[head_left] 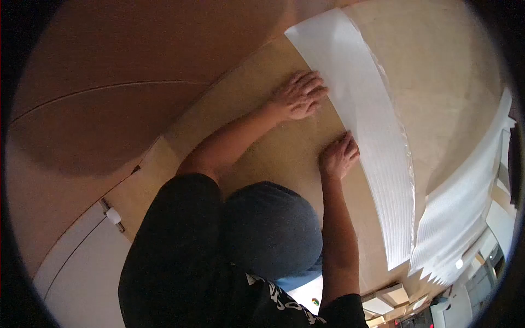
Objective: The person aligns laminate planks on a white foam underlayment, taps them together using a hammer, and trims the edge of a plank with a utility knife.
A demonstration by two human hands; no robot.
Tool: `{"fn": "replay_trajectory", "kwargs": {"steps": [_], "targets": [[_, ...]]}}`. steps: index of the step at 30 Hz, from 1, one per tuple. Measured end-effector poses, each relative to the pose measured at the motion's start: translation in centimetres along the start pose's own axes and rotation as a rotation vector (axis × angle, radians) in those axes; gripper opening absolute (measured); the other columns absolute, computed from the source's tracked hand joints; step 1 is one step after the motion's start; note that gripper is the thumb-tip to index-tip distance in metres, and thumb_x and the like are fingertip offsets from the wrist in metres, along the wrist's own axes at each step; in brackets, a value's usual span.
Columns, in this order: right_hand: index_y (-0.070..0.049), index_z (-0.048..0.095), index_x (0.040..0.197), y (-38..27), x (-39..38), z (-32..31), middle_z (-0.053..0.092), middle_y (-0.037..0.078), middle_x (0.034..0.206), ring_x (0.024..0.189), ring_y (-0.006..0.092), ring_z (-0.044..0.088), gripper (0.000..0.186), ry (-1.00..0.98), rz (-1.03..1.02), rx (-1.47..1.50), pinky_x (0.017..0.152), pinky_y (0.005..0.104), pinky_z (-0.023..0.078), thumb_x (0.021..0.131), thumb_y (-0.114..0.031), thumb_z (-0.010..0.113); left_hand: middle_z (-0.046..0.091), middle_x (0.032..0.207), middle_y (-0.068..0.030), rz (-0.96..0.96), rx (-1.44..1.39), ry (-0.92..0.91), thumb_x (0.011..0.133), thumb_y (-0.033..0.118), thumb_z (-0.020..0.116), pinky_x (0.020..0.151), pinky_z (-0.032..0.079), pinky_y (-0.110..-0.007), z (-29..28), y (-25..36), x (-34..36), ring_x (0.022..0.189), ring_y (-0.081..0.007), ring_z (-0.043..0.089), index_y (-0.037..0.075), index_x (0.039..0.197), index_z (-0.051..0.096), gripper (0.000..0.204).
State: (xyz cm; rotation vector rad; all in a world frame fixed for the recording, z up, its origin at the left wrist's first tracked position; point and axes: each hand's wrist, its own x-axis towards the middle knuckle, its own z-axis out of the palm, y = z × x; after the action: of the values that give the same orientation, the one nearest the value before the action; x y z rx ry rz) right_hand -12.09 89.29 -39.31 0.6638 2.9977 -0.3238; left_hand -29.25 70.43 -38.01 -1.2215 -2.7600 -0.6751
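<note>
Dark shirt [175, 251] is bearing white lettering [281, 302]. Left hand [299, 97], fingers loosely parted, and right hand [339, 157], curled, grip indeterminable, are touching white strip [377, 147].

The long strip [374, 136] is white, marked with fine parallel lines that show most toward its lower end; the jagged-edged sheet [459, 208] at right is white too, with similar ribbing; the board [284, 150] under the strip is a plain yellowish brown, and the broad surface [443, 65] at upper right is a paler tan; the large panel [136, 44] at upper left is reddish brown, crossed by a thin dark curved line; the cap [270, 229] is dark blue-grey; the shirt [180, 246] is black with white markings.
</note>
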Motion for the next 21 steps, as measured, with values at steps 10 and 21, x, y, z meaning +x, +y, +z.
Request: {"fn": "replay_trajectory", "kwargs": {"steps": [10,21], "targets": [[-0.004,0.033,0.159,11.2,-0.5,-4.5,0.023,0.019,0.169,0.156,0.0352,0.020,0.070,-0.054,0.168,0.088,0.128,0.0526,0.014,0.105,-0.045,0.049,0.050,0.149,-0.0192,-0.016,-0.025,-0.050,0.095,0.026,0.065,0.116,0.035,-0.060,3.6,-1.3,2.1,0.140,-0.0418,0.044,0.009,0.141,0.058,0.049],[-0.004,0.043,0.153,27.3,-10.7,-6.3,0.031,0.019,0.165,0.152,0.0369,0.028,0.073,0.204,0.606,0.030,0.125,0.0559,0.019,0.096,-0.045,0.061,0.035,0.164,-0.0186,0.392,0.154,-0.167,0.106,0.045,0.049,0.118,0.029,-0.057,6.6,10.8,3.2,0.149,-0.0377,0.035,0.007,0.155,0.045,0.062]]}}
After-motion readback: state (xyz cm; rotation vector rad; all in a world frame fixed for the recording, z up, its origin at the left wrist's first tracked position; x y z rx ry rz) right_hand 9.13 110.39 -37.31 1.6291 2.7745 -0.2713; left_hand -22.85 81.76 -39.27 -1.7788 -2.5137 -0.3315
